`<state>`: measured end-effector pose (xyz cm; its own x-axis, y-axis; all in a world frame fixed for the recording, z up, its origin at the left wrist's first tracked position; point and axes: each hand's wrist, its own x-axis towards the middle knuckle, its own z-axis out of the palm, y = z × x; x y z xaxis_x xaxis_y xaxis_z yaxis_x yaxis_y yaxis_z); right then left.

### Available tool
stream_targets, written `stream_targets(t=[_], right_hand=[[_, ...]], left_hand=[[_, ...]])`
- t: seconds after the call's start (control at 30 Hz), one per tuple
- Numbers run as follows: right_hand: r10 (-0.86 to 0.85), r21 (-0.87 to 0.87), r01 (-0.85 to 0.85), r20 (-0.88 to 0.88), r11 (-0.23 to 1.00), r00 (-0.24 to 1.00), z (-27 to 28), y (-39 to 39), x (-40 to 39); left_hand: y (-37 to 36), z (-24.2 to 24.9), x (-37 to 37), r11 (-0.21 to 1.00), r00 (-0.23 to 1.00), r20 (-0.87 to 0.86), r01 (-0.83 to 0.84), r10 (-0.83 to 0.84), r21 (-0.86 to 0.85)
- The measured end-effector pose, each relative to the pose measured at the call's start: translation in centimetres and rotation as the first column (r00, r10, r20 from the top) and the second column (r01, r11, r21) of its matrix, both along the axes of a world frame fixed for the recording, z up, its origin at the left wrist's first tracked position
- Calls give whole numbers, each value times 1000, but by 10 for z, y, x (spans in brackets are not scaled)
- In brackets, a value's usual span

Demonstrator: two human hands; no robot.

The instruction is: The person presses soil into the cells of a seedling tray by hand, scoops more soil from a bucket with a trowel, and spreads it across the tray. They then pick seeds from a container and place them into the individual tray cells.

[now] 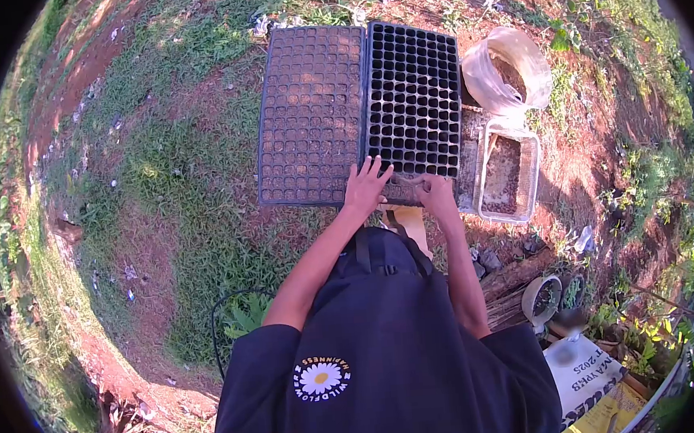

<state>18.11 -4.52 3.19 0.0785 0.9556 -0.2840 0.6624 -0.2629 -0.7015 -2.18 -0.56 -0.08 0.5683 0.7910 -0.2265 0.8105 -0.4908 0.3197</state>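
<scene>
A black seedling tray (pixel 414 83) lies in front of me, its upper cells bare and the rows nearest me filled with brown soil. My left hand (pixel 367 186) rests on its near left corner, fingers spread and touching the soil-covered cells. At the near right edge, my right hand (pixel 439 192) is bent with its fingers drawn together over the soil; whatever they hold is too small to make out. A second seedling tray (pixel 311 110), filled with soil all over, sits directly to the left, against the first one.
To the right stand a translucent plastic container (pixel 506 69) lying with its opening in view and a rectangular clear tub (pixel 485 183) holding some soil. A round pot (pixel 541 299), wood pieces (pixel 516 281) and a printed white sack (pixel 583 377) lie nearer on the right. Grass (pixel 174 164) covers the left.
</scene>
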Motion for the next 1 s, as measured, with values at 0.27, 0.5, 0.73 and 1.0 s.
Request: stream_targets(t=[0.27, 0.5, 0.73, 1.0], right_hand=[[-133, 88, 134, -16, 987, 991, -22, 14, 23], [-138, 78, 145, -91, 986, 986, -10, 31, 29], [-491, 111, 516, -194, 849, 849, 5, 21, 59], [-806, 226, 775, 108, 590, 582, -40, -32, 146]], left_hand=[[0, -3, -1, 1000, 1000, 25, -5, 5, 9], [-3, -2, -2, 1000, 999, 31, -22, 22, 7], [-2, 0, -2, 1000, 999, 36, 0, 0, -4], [-1, 5, -3, 998, 999, 34, -21, 23, -57]])
